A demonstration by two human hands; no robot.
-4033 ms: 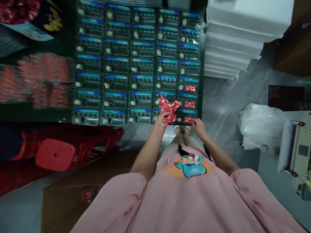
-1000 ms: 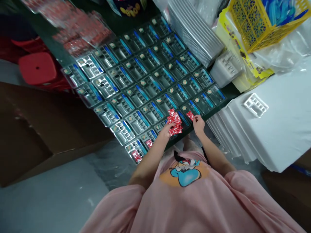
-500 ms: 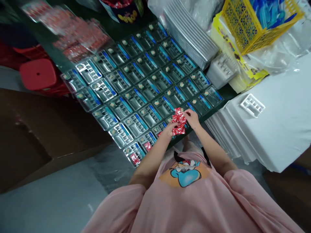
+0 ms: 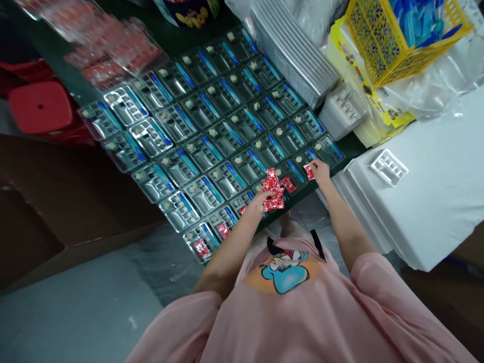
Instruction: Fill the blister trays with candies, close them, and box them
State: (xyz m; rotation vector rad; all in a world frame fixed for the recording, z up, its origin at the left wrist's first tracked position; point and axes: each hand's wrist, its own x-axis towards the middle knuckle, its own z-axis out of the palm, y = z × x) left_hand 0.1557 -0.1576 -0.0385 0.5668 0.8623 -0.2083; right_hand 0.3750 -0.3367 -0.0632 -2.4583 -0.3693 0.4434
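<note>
Just off the middle of the view toward four o'clock, the left hand (image 4: 259,202) is closed around a loose bunch of red packets (image 4: 273,190) with white marks, its thumb lying over them. Farther out at three o'clock, the right hand (image 4: 321,171) pinches a single red packet (image 4: 309,172) by its edge, above one of the clear trays (image 4: 200,138); whether the packet touches that tray, I can't tell. Between the two hands, another red packet (image 4: 288,184) lies in a tray. Toward seven o'clock, two trays near the left forearm each hold a packet too, and a third packet shows partly beside that arm. Trays stand in close slanting rows on the dark green desk (image 4: 355,145), most with a blue pen (image 4: 209,189) and a small pale piece in them. At one o'clock is a stack of nested trays (image 4: 295,50); at two, a yellow basket (image 4: 372,40) of blue items. Out at three o'clock, a small empty tray (image 4: 389,167) rests on a white surface (image 4: 434,212). Reddish packs in clear plastic (image 4: 113,45) lie at ten, a dark tub (image 4: 191,17) with yellow lettering stands at eleven, and a cardboard box (image 4: 56,201) sits at nine, below a red stool (image 4: 41,107).
</note>
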